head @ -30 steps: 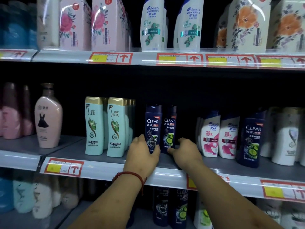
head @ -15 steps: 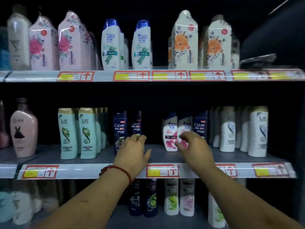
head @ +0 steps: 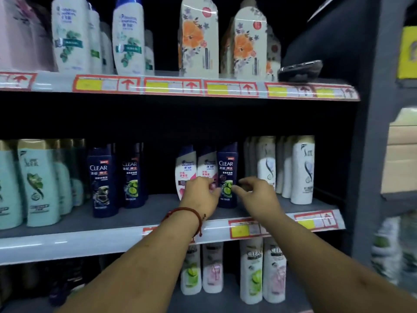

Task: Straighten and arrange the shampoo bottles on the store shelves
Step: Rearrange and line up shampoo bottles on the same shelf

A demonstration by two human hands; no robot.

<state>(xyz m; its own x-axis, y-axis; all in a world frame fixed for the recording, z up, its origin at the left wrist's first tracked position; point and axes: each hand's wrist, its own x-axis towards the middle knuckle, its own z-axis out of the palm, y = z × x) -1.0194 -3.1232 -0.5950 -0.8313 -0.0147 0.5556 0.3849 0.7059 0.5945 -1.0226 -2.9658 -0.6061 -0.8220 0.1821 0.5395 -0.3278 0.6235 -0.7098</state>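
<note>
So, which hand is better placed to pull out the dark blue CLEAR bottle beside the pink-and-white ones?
Probably the right hand: its fingertips are at the CLEAR bottle on its free side. The left hand lies in front of the pink-and-white bottles.

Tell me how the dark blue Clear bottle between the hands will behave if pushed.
The dark blue Clear bottle is tall on a narrow base, so a high push would probably tip it. It looks like rigid, glossy plastic: likely stiff, maybe slippery. The white and pink bottle stands right beside it and may get shoved too.
</note>
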